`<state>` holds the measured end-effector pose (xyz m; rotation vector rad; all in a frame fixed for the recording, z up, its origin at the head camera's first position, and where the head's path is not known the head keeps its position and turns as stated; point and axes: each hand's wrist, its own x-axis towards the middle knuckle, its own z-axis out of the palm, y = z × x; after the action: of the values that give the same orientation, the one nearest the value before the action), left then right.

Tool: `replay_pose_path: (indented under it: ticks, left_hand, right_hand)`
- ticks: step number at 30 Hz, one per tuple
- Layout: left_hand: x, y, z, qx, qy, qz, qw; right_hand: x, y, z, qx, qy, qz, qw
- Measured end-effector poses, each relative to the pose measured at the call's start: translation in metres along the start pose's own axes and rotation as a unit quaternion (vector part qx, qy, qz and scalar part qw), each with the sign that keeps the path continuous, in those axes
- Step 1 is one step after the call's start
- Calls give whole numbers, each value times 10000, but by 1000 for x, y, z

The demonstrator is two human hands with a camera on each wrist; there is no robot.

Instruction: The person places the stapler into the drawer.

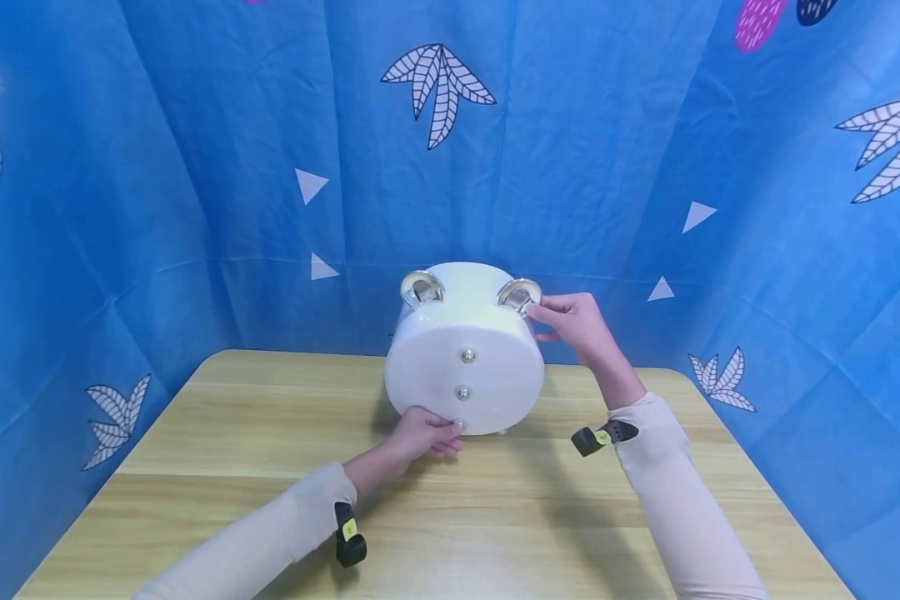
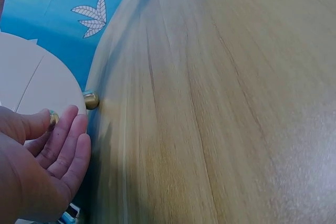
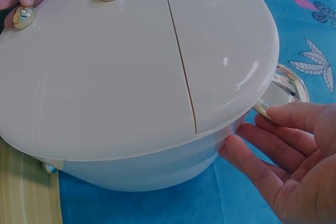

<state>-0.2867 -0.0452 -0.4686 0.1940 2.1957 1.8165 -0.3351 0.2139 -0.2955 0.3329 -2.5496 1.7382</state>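
A glossy white oval box (image 1: 423, 367) stands at the table's far side, with two gold-rimmed ears on top and three gold knobs down its front. My left hand (image 1: 424, 433) reaches to its lower front, where thumb and fingers pinch the lowest gold knob (image 3: 23, 18). At the upper right, my right hand (image 1: 572, 323) pinches the right gold ear (image 3: 286, 88) between thumb and forefinger, its other fingers by the box's side. A thin seam (image 3: 180, 59) crosses the front between the top and middle knobs. Beneath the box shows a small gold foot (image 2: 91, 99).
The left ear (image 1: 422, 288) stands on the box's top. A light wooden table (image 1: 270, 433) carries the box. Blue curtains (image 1: 592, 150) with white leaf prints hang close behind it and along both sides. Each sleeve wears a black wrist strap (image 1: 603, 436).
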Motion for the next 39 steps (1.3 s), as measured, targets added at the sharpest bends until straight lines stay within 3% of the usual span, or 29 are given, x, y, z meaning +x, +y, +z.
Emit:
replay_pose_path:
  ticks: [13,20,24,27,30,33,39]
  left_hand:
    - [-1,0,-3,51,-32,39,10000]
    - [-1,1,-7,163,-118,95,9998]
    - [-5,6,-14,539,146,402,9976]
    - [-11,13,-22,1063,525,762,9900]
    - [-21,24,-29,1624,877,1075,9769]
    - [-31,37,-34,2087,1200,1427,9600]
    - [-45,48,-35,2769,1567,2183,9226]
  right_hand:
    - [-2,2,2,21,61,-15,10000]
    - [-7,10,6,-218,161,-319,9991]
    - [-18,15,8,-318,405,-546,9972]
    - [-30,19,10,-595,752,-864,9916]
    - [-43,23,15,-915,1236,-1323,9792]
    - [-54,28,23,-1049,1688,-1957,9603]
    - [-70,43,41,-1535,1924,-3505,9036]
